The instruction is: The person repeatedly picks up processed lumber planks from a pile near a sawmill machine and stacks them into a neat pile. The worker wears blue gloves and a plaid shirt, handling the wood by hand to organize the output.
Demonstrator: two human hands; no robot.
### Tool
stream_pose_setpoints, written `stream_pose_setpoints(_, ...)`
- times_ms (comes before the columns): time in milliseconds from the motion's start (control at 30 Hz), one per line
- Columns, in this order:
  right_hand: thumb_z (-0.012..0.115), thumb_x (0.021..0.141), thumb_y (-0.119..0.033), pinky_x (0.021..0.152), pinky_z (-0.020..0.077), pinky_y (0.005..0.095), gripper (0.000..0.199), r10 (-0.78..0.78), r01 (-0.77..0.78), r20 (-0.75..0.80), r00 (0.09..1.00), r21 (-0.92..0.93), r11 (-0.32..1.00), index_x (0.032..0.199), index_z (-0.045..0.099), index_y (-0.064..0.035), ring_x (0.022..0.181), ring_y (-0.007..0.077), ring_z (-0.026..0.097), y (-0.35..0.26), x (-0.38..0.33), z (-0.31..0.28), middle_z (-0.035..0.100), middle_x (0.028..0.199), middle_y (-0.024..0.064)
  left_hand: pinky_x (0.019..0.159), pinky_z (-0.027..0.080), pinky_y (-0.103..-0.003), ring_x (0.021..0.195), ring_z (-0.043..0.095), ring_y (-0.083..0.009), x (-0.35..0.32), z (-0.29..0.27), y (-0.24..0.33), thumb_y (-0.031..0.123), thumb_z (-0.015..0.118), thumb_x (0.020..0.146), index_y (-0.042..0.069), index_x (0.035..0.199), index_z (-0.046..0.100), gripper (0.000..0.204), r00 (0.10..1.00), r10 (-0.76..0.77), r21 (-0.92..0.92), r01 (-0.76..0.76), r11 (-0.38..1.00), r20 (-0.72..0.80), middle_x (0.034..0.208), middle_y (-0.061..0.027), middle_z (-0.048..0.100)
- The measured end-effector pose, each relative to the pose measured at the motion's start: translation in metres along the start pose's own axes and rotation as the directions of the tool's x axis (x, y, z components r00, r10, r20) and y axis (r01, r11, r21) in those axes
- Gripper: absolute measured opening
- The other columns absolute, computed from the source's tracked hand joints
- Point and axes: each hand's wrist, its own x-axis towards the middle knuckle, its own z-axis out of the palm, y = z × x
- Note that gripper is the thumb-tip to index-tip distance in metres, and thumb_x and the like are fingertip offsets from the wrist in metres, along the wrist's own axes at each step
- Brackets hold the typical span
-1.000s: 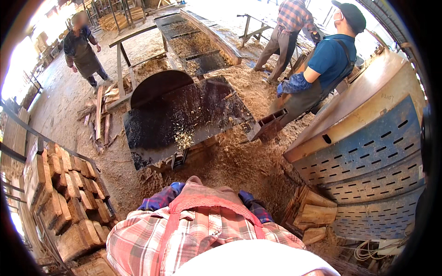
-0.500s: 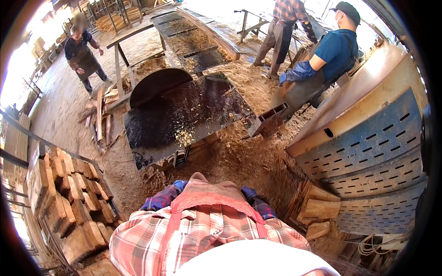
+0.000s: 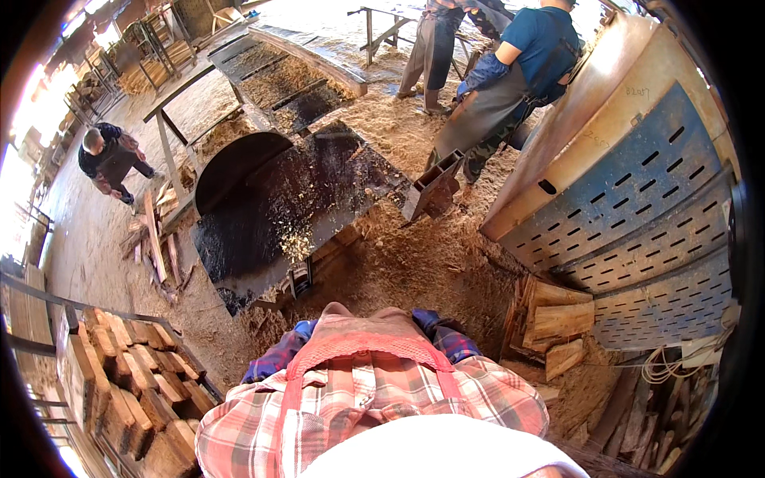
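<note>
My chest in a red plaid shirt (image 3: pixel 351 414) and a pink apron bib (image 3: pixel 362 338) fills the lower middle of the head view. Blue-purple checked cloth shows on either side of the bib, at the left (image 3: pixel 275 358) and at the right (image 3: pixel 450 338). Neither my left hand nor my right hand is visible; both are hidden below the bib. In front of me lies a sawdust heap (image 3: pixel 398 263), and beyond it a dark metal table (image 3: pixel 263 215) with a rounded black hood (image 3: pixel 231 163).
A blue slotted metal housing (image 3: pixel 637 223) stands to the right, with split wood pieces (image 3: pixel 558 327) at its foot. Stacked wood blocks (image 3: pixel 127 382) sit lower left. A person in a blue shirt and apron (image 3: pixel 510 72) works upper right, and another person (image 3: pixel 111 159) bends far left.
The view has tipped and shifted slightly, so the dark table sits a little lower. The person at far left has moved nearer along the floor. My hands stay hidden.
</note>
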Motion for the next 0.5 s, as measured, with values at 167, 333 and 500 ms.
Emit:
stream_pose_setpoints(167, 0.044, 0.089, -0.029, 0.063, 0.0424, 0.0369, 0.029, 0.21, -0.226, 0.085, 0.974, 0.353, 0.908, 0.084, 0.061, -0.0061, 0.068, 0.0201, 0.053, 0.023, 0.015, 0.022, 0.061, 0.077, 0.0108, 0.078, 0.045, -0.032, 0.089, 0.059, -0.0182, 0.013, 0.008, -0.038, 0.026, 0.061, 0.082, 0.011, 0.109, 0.061, 0.031, 0.981, -0.19, 0.125, 0.192, 0.973, -0.029, 0.099, -0.0095, 0.064)
stream_pose_setpoints(333, 0.048, 0.088, -0.034, 0.06, 0.043, 0.038, 0.029, 0.002, -0.012, 0.071, 0.997, 0.147, 0.989, 0.08, 0.06, -0.0089, 0.065, 0.0229, 0.053, 0.045, 0.03, 0.043, 0.061, 0.075, 0.0116, 0.079, 0.045, -0.031, 0.091, 0.058, -0.0183, 0.019, 0.008, -0.049, 0.025, 0.061, 0.083, 0.01, 0.112, 0.06, 0.033, 0.975, -0.214, 0.068, 0.21, 0.975, 0.061, 0.102, -0.0095, 0.063)
stream_pose_setpoints(500, 0.051, 0.086, -0.038, 0.06, 0.0449, 0.0396, 0.03, 0.031, -0.075, 0.089, 0.996, 0.558, 0.826, 0.079, 0.06, -0.01, 0.066, 0.0263, 0.056, 0.062, 0.034, 0.058, 0.061, 0.075, 0.0136, 0.08, 0.045, -0.031, 0.093, 0.057, -0.0184, 0.013, 0.004, -0.035, 0.025, 0.06, 0.083, 0.009, 0.114, 0.059, 0.034, 0.97, -0.216, 0.128, 0.201, 0.971, 0.114, 0.104, -0.0095, 0.063)
